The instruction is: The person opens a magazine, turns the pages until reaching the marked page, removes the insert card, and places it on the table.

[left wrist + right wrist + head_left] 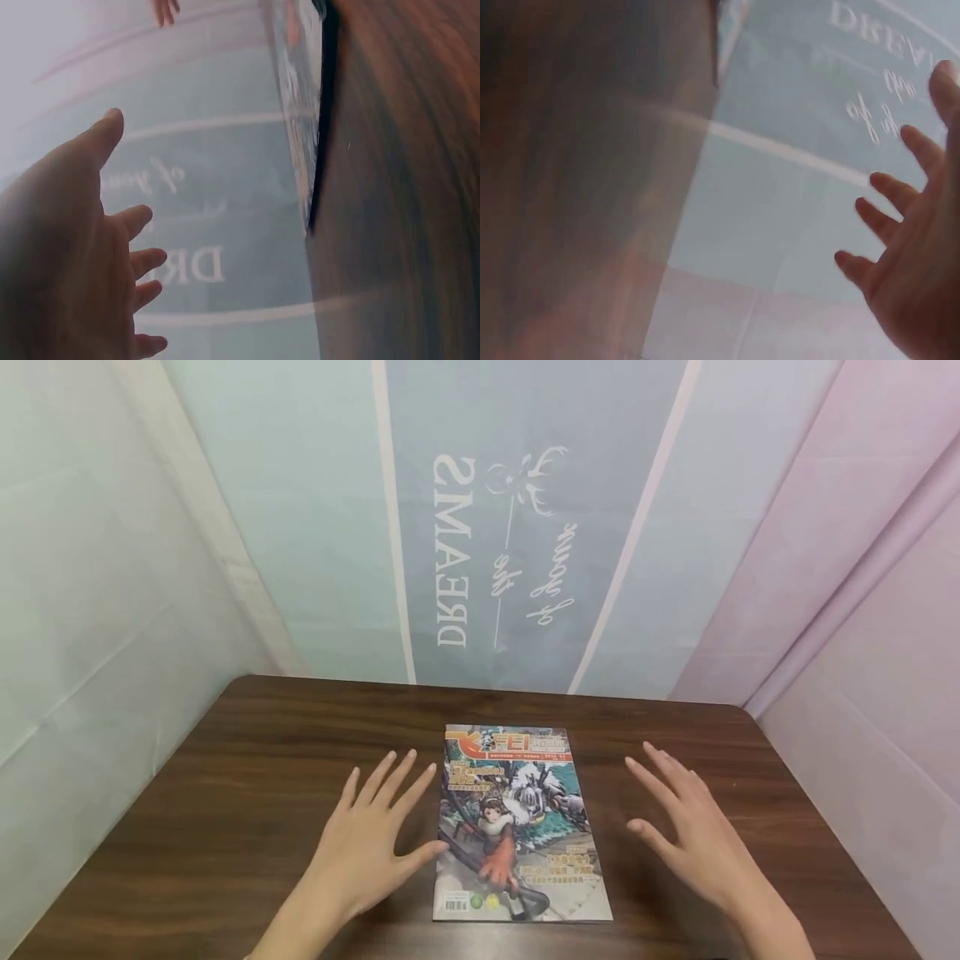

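A magazine with a colourful illustrated cover lies face up on the dark wooden table, its orange title at the far end. To its left is my left hand, fingers spread, the thumb tip overlapping the magazine's left edge in the head view. My right hand hovers on the other side, a small gap away from the right edge, with its fingers apart. Neither hand holds anything. The left wrist view shows the magazine edge-on, beyond the outstretched left hand. Straight, separated fingers of the right hand show in the right wrist view.
The brown wood-grain table has rounded far corners. Behind it hangs a pale blue-green curtain with mirrored lettering. White fabric closes the left side, and pinkish-white fabric the right.
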